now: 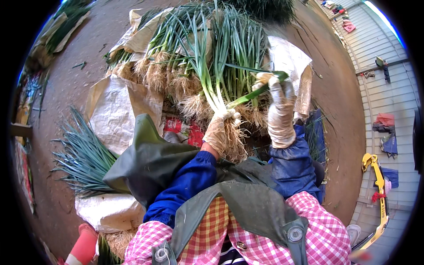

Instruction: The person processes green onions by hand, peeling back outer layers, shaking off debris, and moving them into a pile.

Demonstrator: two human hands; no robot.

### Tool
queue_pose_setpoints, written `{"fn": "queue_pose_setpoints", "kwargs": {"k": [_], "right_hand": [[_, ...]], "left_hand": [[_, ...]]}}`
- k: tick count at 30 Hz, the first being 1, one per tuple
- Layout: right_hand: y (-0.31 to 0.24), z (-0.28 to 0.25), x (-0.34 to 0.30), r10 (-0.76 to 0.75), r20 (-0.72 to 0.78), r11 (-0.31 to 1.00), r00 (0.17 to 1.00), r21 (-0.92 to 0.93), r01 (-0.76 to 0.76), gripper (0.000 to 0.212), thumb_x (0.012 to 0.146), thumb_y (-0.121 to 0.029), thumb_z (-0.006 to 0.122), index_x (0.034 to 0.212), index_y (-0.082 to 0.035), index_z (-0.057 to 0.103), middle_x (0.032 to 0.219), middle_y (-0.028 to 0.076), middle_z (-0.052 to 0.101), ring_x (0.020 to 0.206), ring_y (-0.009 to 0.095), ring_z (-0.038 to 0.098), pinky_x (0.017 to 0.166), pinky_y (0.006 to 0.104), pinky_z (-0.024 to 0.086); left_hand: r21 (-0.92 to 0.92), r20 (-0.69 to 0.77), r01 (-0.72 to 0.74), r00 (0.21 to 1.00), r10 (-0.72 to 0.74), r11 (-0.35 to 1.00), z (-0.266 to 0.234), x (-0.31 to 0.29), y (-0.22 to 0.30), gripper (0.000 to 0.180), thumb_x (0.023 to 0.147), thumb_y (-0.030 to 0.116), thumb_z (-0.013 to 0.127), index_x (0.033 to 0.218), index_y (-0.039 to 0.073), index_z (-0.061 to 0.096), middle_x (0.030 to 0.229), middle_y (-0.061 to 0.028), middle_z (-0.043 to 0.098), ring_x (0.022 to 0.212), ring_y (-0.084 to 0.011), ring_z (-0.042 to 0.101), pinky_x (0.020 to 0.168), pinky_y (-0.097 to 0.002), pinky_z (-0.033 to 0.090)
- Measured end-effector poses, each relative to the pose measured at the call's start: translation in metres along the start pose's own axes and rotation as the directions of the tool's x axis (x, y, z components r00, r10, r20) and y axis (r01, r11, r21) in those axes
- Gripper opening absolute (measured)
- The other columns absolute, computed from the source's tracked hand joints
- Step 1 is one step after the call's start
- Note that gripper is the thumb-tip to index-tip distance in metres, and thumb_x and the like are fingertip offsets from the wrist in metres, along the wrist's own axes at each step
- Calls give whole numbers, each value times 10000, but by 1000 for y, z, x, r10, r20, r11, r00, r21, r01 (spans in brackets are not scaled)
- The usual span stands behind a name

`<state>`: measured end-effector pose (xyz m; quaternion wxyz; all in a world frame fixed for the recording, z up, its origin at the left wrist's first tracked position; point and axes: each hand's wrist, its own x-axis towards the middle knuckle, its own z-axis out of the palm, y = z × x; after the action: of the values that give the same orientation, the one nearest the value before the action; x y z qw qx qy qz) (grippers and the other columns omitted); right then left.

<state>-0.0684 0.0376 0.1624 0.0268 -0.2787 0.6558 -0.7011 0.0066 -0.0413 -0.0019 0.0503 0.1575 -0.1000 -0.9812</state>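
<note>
My left hand (215, 132), in a soiled pale glove, is closed round the white lower stems of a few green onions (215, 95). Their stringy roots (236, 137) hang beside the fingers, and the green tops point away from me. To the right, my gloved right hand (281, 108) is raised, its fingers closed on a loose green onion leaf (250, 95). That leaf stretches from the held stems up to the fingertips. Just beyond both hands lies a big heap of green onions (240, 44), with tan roots (161, 73) toward me.
Pale woven sacks (121, 99) lie left of and under the heap; another white sack (289, 55) is at its right. A second onion bunch (84, 154) rests at my left. Brown ground (335, 88) surrounds these. A corrugated wall (384, 48) and yellow arm-like object (380, 190) stand right.
</note>
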Motion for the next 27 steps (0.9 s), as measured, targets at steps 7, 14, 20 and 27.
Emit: {"fn": "queue_pose_setpoints", "kwargs": {"k": [7, 14, 20, 27], "right_hand": [[-35, -64, -29, -99, -240, 995, 966, -43, 91, 320, 970, -301, 536, 1047, 3, 602, 838, 65, 632, 725, 147, 580, 642, 281, 467], [-82, -146, -57, -129, -470, 991, 873, -34, 128, 348, 942, -328, 574, 1085, -11, 595, 913, 52, 607, 822, 144, 590, 761, 324, 511], [-135, -405, -146, -35, -689, 475, 724, -649, -595, 275, 907, -308, 597, 1001, -54, 648, 840, 54, 623, 780, 137, 588, 724, 308, 492], [-66, -279, -109, 435, -514, 304, 739, -689, -658, 258, 879, -333, 596, 877, -76, 621, 699, -5, 555, 572, 87, 480, 529, 233, 401]], "left_hand": [[57, 132, 35, 990, -42, 998, 27, -14, 4, 531, 806, 26, 594, 1322, -20, 476, 1061, -108, 613, 887, -180, 635, 769, -296, 544], [-147, -35, 20, 999, -25, 989, 21, -10, 4, 328, 893, 79, 586, 1197, -43, 563, 863, -78, 618, 700, -169, 577, 633, -268, 510], [-43, -103, 63, 992, -67, 997, 20, -12, -3, 327, 895, 64, 558, 1202, -37, 501, 921, -171, 619, 763, -250, 636, 642, -293, 543], [196, -31, -68, 997, 75, 978, 4, 1, -10, 278, 803, 14, 665, 1036, 31, 516, 786, -52, 607, 601, -161, 620, 508, -271, 542]]}}
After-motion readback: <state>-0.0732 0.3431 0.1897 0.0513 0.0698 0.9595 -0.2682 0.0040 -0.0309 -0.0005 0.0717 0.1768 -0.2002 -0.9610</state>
